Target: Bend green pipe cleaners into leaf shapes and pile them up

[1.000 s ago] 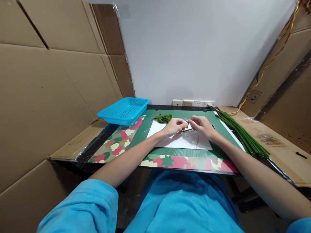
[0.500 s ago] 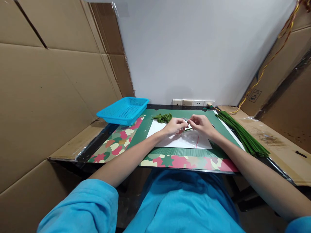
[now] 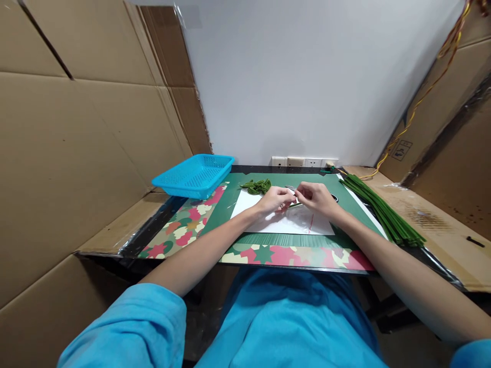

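My left hand (image 3: 275, 200) and my right hand (image 3: 315, 197) meet over a white sheet (image 3: 284, 226), fingertips pinched almost together. A short length of green pipe cleaner (image 3: 294, 205) shows between them; my fingers hide the rest of it. Both hands are closed on it. Behind my right hand a dark loop and a grey metal tip stick out, apparently scissors (image 3: 335, 198). To the left of my left hand lies a small heap of bent green pipe cleaner pieces (image 3: 256, 186), at the sheet's far left corner.
A bundle of long green pipe cleaners (image 3: 383, 212) lies along the table's right side. At the back left stands a blue perforated basket (image 3: 195, 176). Cardboard walls (image 3: 95, 128) flank the table, and sockets (image 3: 296, 162) sit on the wall behind it. A red line (image 3: 311, 223) marks the sheet.
My fingertips have shifted very slightly against each other, still pinched at the same spot. The view has moved a little; everything else lies as before.
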Demonstrator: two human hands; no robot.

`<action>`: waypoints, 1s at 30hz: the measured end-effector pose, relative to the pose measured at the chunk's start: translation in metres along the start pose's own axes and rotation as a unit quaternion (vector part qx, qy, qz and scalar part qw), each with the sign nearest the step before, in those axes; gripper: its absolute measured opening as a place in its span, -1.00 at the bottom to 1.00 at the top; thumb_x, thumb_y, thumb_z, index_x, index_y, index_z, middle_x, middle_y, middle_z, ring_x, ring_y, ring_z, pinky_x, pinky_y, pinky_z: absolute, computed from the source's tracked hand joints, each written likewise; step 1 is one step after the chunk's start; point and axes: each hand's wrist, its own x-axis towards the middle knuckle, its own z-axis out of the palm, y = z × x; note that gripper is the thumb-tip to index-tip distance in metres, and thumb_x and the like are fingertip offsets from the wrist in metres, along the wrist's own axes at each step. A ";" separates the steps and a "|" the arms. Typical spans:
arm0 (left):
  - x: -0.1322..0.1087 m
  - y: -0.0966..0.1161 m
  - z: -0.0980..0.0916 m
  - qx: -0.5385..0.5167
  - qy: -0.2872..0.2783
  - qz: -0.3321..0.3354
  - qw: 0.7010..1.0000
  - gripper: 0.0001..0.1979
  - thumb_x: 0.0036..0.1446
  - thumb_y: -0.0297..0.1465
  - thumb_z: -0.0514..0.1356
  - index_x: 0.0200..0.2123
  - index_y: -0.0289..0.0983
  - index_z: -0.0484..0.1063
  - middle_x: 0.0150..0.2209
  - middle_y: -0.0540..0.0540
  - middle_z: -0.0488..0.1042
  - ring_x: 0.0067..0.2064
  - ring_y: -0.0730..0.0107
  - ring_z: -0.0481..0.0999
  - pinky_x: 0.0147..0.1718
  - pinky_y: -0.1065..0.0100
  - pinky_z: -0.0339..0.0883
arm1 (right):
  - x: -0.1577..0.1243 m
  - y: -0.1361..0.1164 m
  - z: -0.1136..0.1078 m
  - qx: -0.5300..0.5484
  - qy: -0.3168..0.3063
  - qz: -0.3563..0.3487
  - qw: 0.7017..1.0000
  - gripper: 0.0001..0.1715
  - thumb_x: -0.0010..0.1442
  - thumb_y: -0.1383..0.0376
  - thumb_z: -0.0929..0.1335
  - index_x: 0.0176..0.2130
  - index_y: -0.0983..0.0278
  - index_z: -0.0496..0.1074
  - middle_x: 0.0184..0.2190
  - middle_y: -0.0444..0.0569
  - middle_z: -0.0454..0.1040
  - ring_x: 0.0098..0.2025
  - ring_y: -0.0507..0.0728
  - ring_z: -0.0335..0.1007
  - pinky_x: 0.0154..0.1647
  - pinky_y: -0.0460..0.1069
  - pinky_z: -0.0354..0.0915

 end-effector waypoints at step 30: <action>0.001 0.002 0.004 -0.030 0.027 0.032 0.999 -0.66 0.21 -0.13 0.29 -0.35 -0.32 0.43 -0.36 -0.02 0.44 -0.60 0.61 0.33 -0.68 0.46 0.01 | -0.008 0.002 -0.016 -0.227 0.052 -0.063 0.971 -0.73 0.42 0.21 0.32 -0.28 0.22 0.54 -0.38 -0.06 0.56 -0.48 0.05 0.31 -0.43 -0.03 0.05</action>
